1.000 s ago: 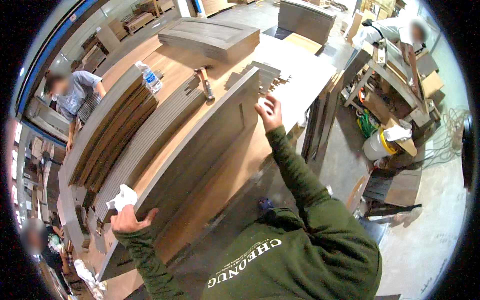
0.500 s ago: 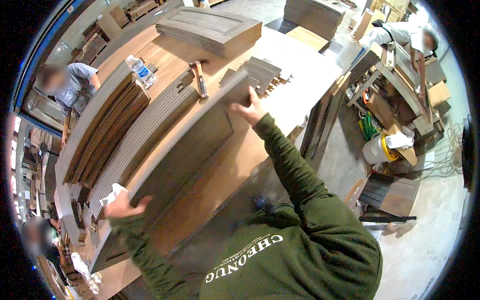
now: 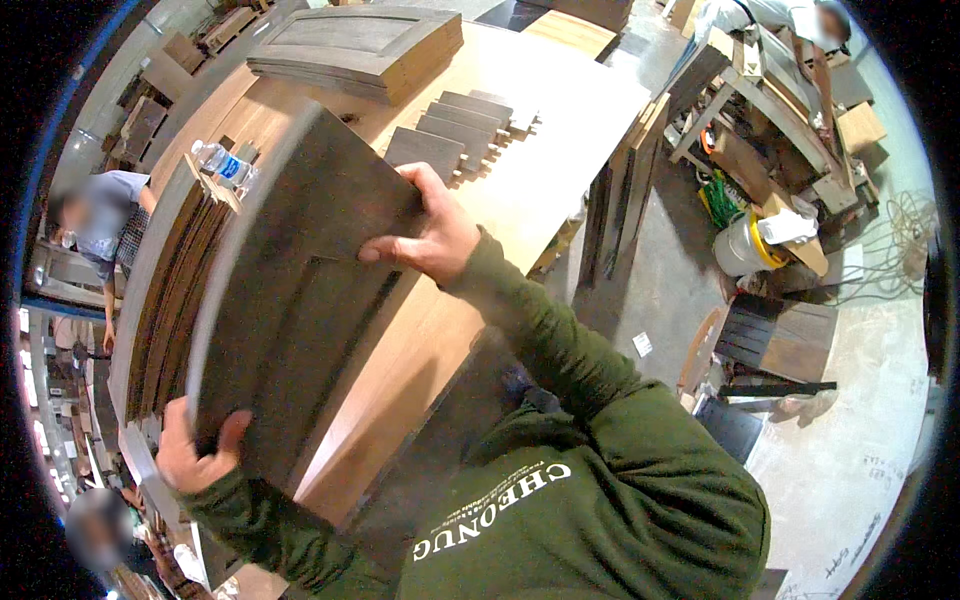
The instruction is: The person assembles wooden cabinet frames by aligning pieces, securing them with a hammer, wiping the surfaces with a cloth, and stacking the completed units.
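Note:
A dark grey-brown wooden door panel (image 3: 300, 230) with a recessed middle is tilted up over the workbench, its long edge raised. My right hand (image 3: 430, 225) grips its right end, thumb on the face turned to me and fingers at the edge. My left hand (image 3: 203, 452) is closed round the lower left part, thumb on the same face. Beyond the panel stand long curved-looking boards (image 3: 165, 290) in a stack, partly hidden by it. Short notched wood pieces (image 3: 460, 125) lie on the bench just past my right hand.
A stack of framed panels (image 3: 360, 50) sits at the bench's far side. A water bottle (image 3: 222, 162) stands by the board stack. On the right floor are a white bucket (image 3: 745, 245) and a wooden stand (image 3: 770, 120). Co-workers are at the left and far right.
The panel has been lifted and tilted higher, now covering the hammer and slatted strips. My right hand has moved left and my left hand slightly lower. The white cloth by my left hand no longer shows.

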Demonstrator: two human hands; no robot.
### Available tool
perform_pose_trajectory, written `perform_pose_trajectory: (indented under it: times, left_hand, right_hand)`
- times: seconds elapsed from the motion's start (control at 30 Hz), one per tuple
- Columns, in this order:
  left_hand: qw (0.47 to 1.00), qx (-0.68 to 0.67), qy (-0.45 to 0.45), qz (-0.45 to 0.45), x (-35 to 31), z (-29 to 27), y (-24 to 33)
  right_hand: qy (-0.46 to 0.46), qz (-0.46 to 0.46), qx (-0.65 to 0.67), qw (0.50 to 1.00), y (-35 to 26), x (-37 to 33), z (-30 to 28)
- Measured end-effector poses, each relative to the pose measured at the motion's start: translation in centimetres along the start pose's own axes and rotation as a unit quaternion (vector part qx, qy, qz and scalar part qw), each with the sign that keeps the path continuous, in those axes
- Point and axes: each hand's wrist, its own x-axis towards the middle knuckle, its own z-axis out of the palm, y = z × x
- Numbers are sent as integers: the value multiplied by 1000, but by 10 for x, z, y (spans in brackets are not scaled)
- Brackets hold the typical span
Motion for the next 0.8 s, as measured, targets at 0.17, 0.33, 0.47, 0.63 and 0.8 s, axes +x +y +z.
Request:
perform_pose_trajectory:
  times: [0.17, 0.33, 0.47, 0.63, 0.8]
  left_hand:
    - [974, 226, 30, -2, 14, 88, 17]
    - [963, 266, 42, 4, 7, 84, 19]
    - [967, 247, 52, 11, 7, 85, 17]
    - [963, 266, 47, -12, 6, 86, 20]
    - [969, 241, 57, 2, 5, 86, 16]
  right_hand:
    - [68, 42, -23, 997, 61, -26, -19]
    - [49, 87, 107, 989, 61, -8, 4]
    - [45, 140, 253, 956, 65, 0, 4]
    - [29, 159, 255, 954, 59, 0, -7]
    - [37, 176, 298, 938, 67, 2, -10]
